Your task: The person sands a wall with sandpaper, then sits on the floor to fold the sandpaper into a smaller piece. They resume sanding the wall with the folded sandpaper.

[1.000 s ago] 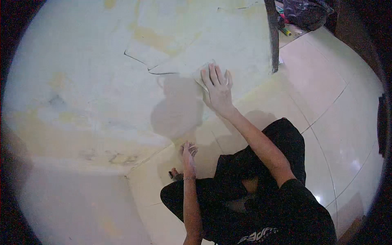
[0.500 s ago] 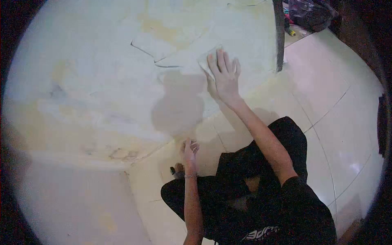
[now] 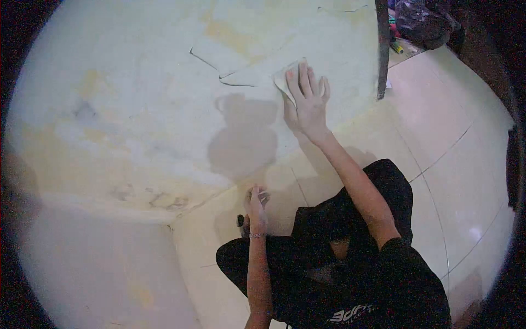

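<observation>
My right hand (image 3: 310,107) lies with extended fingers on a pale sheet (image 3: 282,82) that looks like sandpaper, pressing it against the wall (image 3: 153,104). One corner of the sheet sticks out left of the fingers; the rest is hidden beneath them. White patches and yellowish areas cover the wall, and dark cracks (image 3: 235,84) run left of the sheet. Low over the floor, near my bent knee, my left hand (image 3: 256,205) has loosely curled fingers and nothing visible in it. Pale dust seems to coat the right hand.
Glossy tiles (image 3: 433,131) cover the floor on the right. A dark vertical edge (image 3: 382,55) ends the wall there. Behind it sit a dark plastic bag (image 3: 422,24) and a yellow-tipped item (image 3: 397,48). Another wall face (image 3: 104,263) meets the corner at lower left.
The camera view has shifted slightly, so the wall and right hand appear a little further right. My right hand stays on the sheet; my left hand has turned slightly.
</observation>
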Demonstrator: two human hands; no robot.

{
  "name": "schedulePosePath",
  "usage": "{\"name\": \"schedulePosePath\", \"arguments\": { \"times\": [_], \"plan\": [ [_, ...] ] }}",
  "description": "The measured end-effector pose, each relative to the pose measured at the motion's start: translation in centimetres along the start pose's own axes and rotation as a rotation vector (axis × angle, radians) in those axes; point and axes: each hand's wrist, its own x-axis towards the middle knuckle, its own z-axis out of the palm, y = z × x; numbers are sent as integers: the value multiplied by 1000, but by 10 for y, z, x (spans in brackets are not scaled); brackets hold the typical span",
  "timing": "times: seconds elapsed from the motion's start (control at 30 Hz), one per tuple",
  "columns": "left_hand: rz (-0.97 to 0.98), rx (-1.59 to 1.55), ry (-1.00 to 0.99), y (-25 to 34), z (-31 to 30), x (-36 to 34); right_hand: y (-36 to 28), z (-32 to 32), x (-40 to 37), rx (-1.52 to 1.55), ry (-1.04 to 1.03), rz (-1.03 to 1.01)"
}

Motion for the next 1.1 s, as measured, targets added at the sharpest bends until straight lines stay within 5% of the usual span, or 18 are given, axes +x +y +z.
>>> {"name": "schedulePosePath", "arguments": {
  "times": [0.23, 0.43, 0.63, 0.83, 1.1],
  "plan": [
    [-57, 3, -9, 2, 8, 0, 21, 40, -53, -43, -10, -30],
    [27, -72, -18, -13, 3, 3, 0, -2, -1, 3, 33, 43],
    [-29, -66, -43, -23, -4, 13, 18, 33, -61, -41, -112, -50],
    [44, -120, -7, -24, -1, 6, -2, 0, -3, -83, 2, -22],
    [-16, -42, 17, -9, 5, 4, 7, 26, -37, -33, -25, 10]
  ]
}}
